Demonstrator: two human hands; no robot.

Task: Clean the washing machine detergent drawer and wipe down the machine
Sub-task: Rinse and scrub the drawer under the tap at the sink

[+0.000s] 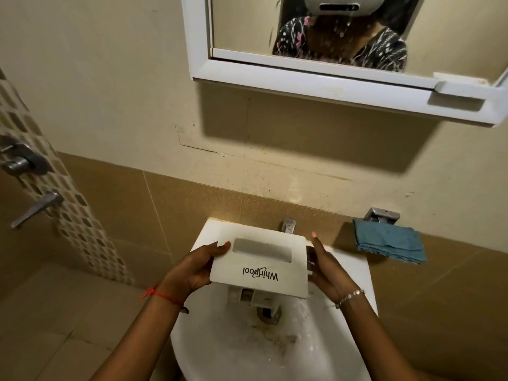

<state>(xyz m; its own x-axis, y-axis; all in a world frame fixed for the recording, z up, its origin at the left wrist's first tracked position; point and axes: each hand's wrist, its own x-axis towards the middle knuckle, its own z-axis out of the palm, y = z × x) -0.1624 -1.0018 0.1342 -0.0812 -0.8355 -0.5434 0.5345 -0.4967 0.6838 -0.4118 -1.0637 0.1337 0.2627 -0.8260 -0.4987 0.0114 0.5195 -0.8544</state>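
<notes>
The left hand (192,270) has its grip pinching the left edge of the white plastic washing machine detergent drawer (261,270), thumb laid on the front panel and the other fingers tucked beneath it. The right hand (327,270) takes the opposite side, its grip curled round the right edge of the drawer, with one finger pointing straight up past the panel's corner.

The drawer sits at lower centre of the frame, held above the bowl of the white ceramic washbasin (354,273). Its flat front panel faces up, with the brand lettering upside down and the recessed handle at the far side. The compartment body hangs below the panel, over the stained drain.

A red thread (162,294) circles the left wrist and a beaded metal bracelet (350,296) the right. A small chrome tap (289,225) stands at the back of the basin, just beyond the drawer. To the right, a folded blue cloth (390,243) hangs from a metal wall holder (380,215). A white-framed mirror cabinet (302,78) fills the upper right, and steel shower fittings (24,160) are fixed to the tiled wall at far left.
</notes>
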